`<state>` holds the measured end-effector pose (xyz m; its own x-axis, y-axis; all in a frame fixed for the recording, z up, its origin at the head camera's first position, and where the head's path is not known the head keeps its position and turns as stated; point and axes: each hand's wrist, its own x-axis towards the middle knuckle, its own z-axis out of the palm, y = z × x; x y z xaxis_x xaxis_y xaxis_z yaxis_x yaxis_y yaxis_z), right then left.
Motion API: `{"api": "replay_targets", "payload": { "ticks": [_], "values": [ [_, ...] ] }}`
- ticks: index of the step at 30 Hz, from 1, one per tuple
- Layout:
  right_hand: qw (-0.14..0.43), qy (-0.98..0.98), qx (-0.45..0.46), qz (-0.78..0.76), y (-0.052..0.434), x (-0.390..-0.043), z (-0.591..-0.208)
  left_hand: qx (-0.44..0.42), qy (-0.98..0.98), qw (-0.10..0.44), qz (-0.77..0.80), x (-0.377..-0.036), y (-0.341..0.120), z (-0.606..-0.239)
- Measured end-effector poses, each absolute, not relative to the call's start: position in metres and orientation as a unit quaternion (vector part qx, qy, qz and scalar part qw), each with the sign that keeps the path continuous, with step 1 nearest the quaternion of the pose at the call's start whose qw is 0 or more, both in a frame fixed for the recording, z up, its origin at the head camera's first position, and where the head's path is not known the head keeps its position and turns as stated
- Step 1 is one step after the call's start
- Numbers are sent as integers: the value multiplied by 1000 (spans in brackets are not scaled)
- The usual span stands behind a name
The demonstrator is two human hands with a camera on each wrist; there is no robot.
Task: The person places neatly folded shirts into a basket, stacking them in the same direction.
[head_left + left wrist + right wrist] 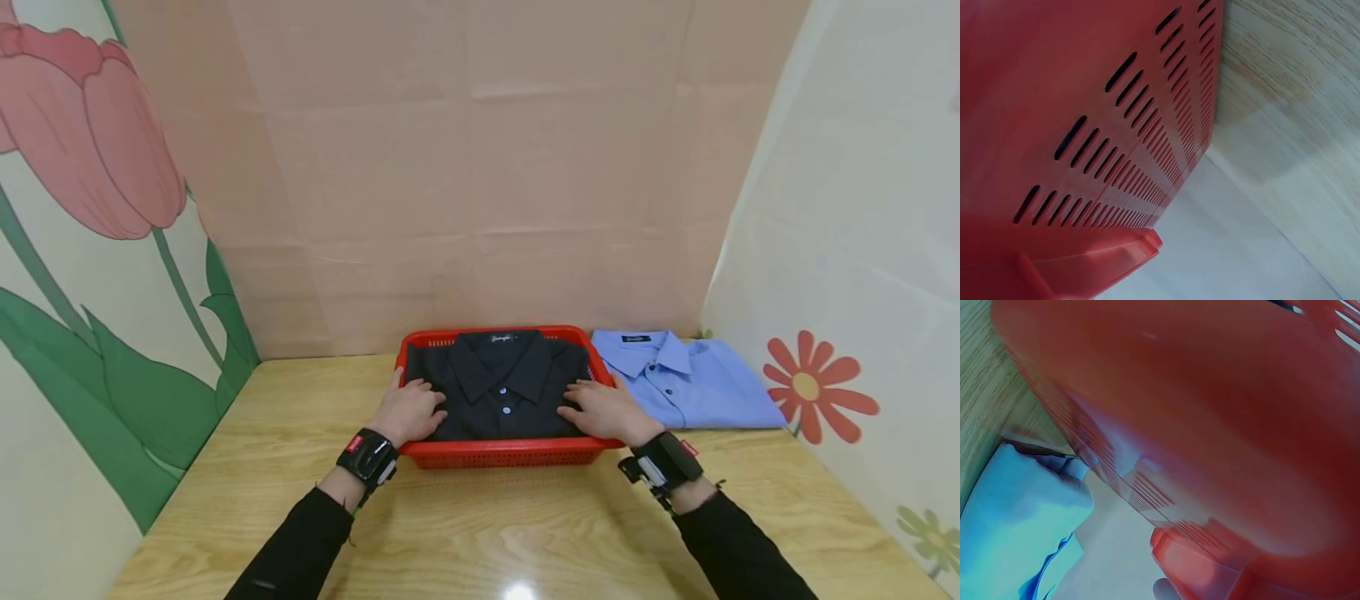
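A folded black shirt (501,383) with small white buttons lies in a red slotted basket (510,452) at the back of the wooden table. My left hand (410,410) rests flat on the shirt's left side, fingers spread and fairly straight. My right hand (606,409) lies the same way on the shirt's right side, by the basket's right rim. Neither hand grips anything. Up close, the left wrist view fills with the basket's slotted wall (1116,125); the right wrist view shows the basket's wall (1222,425) blurred.
A folded light blue shirt (686,379) lies on the table right of the basket, also in the right wrist view (1016,519). Paper walls with painted flowers enclose the wooden table (480,533) on the left, back and right.
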<state>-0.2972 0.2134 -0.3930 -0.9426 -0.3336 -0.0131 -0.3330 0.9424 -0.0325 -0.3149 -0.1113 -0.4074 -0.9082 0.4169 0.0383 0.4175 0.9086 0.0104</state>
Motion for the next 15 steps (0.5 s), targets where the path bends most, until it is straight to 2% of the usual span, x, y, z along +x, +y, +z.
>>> {"api": "replay_targets", "payload": {
  "ticks": [7,15],
  "values": [
    [-17,984,-171,-49,214,-295,-395,-219,-975,29,6,-315,-111,-409],
    [-114,965,-173,-160,220,-291,-402,-220,-974,55,-26,-316,-113,-412]
  ]
}}
